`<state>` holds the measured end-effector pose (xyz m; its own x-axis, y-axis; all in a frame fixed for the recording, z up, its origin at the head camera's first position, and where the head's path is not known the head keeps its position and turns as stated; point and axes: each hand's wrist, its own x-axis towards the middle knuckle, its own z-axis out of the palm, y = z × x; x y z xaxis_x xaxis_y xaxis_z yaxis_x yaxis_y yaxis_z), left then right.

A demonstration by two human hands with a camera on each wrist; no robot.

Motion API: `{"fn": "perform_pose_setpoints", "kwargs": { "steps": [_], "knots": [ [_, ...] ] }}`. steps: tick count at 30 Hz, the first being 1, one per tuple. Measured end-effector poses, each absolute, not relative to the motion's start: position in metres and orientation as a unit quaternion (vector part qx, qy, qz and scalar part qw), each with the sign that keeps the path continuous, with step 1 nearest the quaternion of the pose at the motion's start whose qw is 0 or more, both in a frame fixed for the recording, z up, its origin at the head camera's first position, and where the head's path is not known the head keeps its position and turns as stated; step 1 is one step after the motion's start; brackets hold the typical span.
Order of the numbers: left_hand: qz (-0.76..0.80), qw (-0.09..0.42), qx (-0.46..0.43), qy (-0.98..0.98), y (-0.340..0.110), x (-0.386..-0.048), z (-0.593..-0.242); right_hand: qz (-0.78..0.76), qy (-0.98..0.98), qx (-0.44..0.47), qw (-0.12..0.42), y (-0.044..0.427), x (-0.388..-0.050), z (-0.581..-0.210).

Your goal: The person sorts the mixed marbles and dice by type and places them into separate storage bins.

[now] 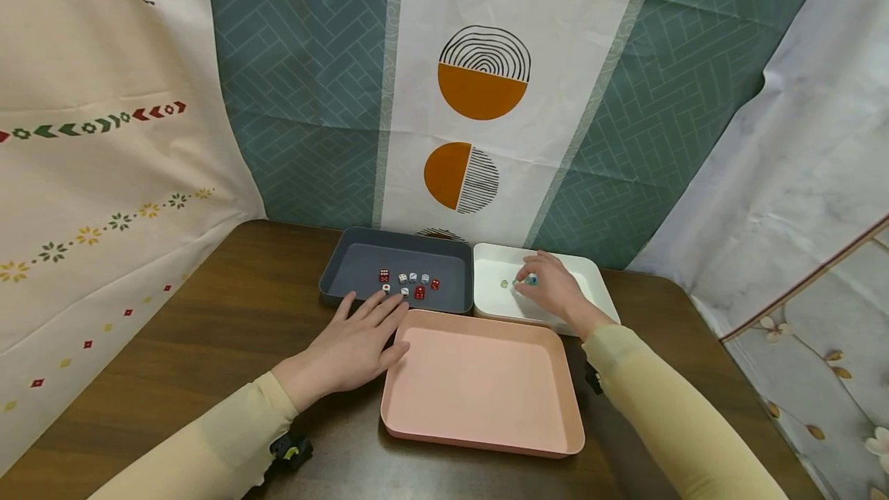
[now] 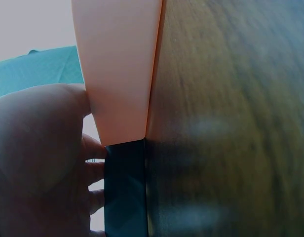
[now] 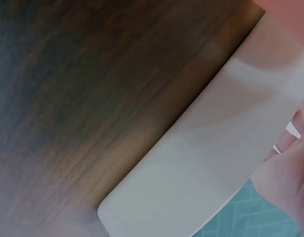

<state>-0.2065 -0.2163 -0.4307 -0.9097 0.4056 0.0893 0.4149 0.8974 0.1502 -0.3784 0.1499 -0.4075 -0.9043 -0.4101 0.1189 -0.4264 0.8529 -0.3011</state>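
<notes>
My left hand (image 1: 350, 349) lies with fingers spread at the near rim of a dark grey tray (image 1: 340, 261). Its thumb reaches over the left corner of a pink tray (image 1: 479, 384). Inside the grey tray are several small red dice (image 1: 420, 292) and white dice (image 1: 403, 278). Over a white tray (image 1: 590, 284), my right hand (image 1: 549, 284) has thumb and forefinger bent together, pinching what looks like a small blue-green piece (image 1: 516, 282). A blue piece (image 1: 532, 280) shows below the fingers, and a pale clear piece (image 1: 504, 284) lies to their left.
All three trays stand close together on a dark wooden table (image 1: 229, 330). The pink one is nearest, and its floor shows bare. Patterned cloth (image 1: 312, 99) hangs behind the table and along both sides.
</notes>
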Motion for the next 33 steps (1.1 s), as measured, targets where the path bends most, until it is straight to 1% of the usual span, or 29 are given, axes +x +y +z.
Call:
{"fn": "perform_pose_setpoints", "kwargs": {
  "steps": [8, 18, 33],
  "knots": [
    [-0.084, 0.031, -0.212, -0.973, -0.217, -0.207, -0.432, 0.158, -0.966, 0.204, 0.004, 0.15, -0.385, -0.414],
    [-0.089, 0.029, -0.211, -0.973, -0.217, -0.207, -0.432, 0.164, -0.968, 0.191, -0.009, 0.151, -0.389, -0.417],
    [-0.089, 0.03, -0.211, -0.973, -0.216, -0.206, -0.43, 0.16, -0.967, 0.198, -0.003, 0.147, -0.388, -0.42]
  ]
}}
